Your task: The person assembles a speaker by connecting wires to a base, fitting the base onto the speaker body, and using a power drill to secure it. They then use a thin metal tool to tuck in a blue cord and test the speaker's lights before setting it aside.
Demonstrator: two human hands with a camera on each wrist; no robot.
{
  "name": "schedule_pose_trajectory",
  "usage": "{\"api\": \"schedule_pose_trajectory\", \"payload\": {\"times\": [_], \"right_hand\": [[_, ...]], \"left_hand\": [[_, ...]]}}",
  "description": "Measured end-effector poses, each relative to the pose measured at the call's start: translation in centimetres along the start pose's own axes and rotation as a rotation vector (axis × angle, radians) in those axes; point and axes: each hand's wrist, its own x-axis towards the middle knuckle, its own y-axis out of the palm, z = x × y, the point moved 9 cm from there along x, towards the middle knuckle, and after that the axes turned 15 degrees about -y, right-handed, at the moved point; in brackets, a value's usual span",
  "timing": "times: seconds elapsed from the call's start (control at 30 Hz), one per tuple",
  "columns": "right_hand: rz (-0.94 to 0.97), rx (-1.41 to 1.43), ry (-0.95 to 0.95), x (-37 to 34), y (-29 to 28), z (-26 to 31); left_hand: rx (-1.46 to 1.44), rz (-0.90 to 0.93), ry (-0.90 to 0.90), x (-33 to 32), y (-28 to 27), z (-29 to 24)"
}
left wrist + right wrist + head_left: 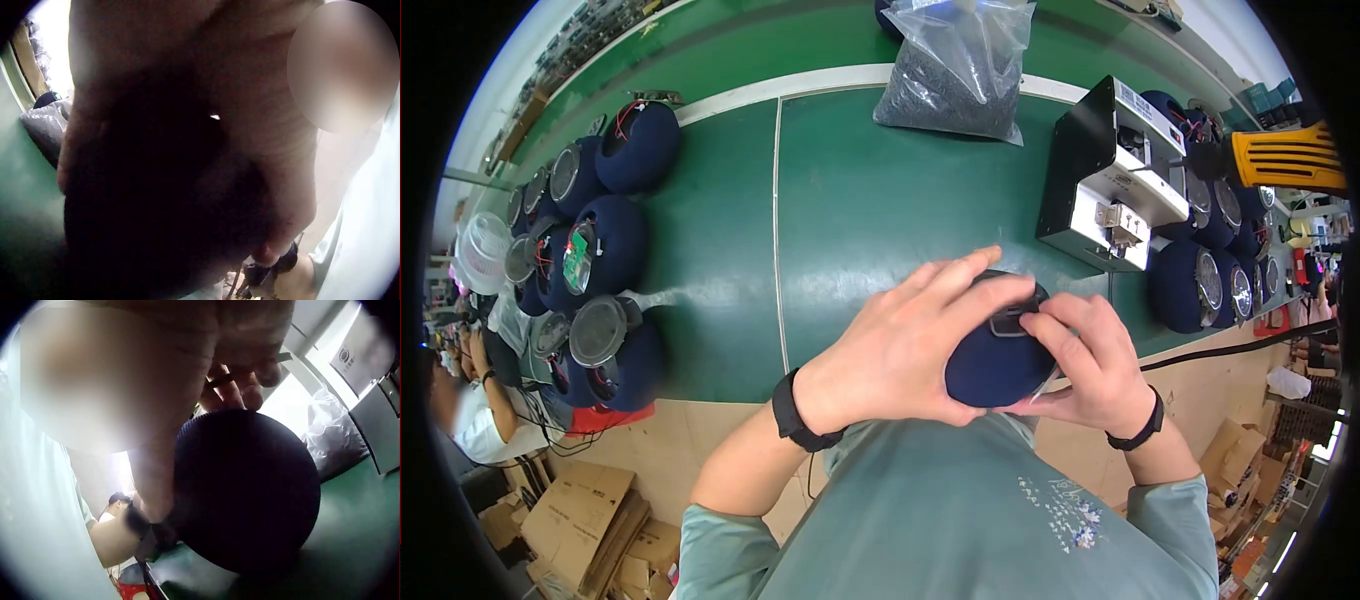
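A round, navy fabric-covered speaker body (1000, 374) is held close to the person's torso at the table's near edge. My left hand (900, 340) grips it from the left, fingers spread over the top and thumb low on its near side. A black fitting with a rounded frame (1007, 322) shows on the upper side between the hands. My right hand (1095, 360) holds the right side, curled fingertips at the fitting and thumb lower down. The right wrist view shows the dark rounded body (250, 494) beneath the fingers. In the left wrist view the body (156, 225) is mostly in shadow.
Several navy speaker bodies (615, 245) stand along the green table's (880, 190) left side, and more (1185, 285) at right. A black-and-silver device (1090, 180) stands ahead right, below a yellow-handled tool (1290, 160). A clear bag (955, 85) of dark bits lies at the back.
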Motion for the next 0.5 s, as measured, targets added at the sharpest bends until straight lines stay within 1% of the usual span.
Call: {"api": "schedule_pose_trajectory", "payload": {"times": [0.03, 0.07, 0.13, 0.23, 0.33, 0.47, 0.5], "right_hand": [[-0.002, -0.023, -0.055, -0.3, 0.3, 0.4], [-0.004, -0.022, -0.050, -0.7, 0.7, 0.0], [-0.084, -0.019, -0.129, -1.1, 0.5, 0.2], [-0.101, -0.015, -0.137, -1.8, 0.8, 0.4], [-0.059, -0.041, -0.104, -1.5, 0.6, 0.6], [-0.092, 0.025, -0.050, -1.5, 0.3, 0.0], [-0.158, 0.125, 0.049, -2.2, 0.5, -0.8]], "left_hand": [[0.003, 0.001, 0.000, 0.2, -0.1, 0.1], [0.010, 0.014, 0.018, 0.4, 0.0, 0.0], [0.011, 0.033, 0.040, 0.3, 0.4, -0.3], [0.079, 0.062, 0.082, 0.5, 0.7, -0.8], [0.078, 0.049, 0.122, 0.6, 0.5, -0.9], [0.074, 0.024, 0.106, 0.3, 0.2, -0.9], [0.077, 0.022, 0.084, 0.3, 0.2, -0.7]]}}
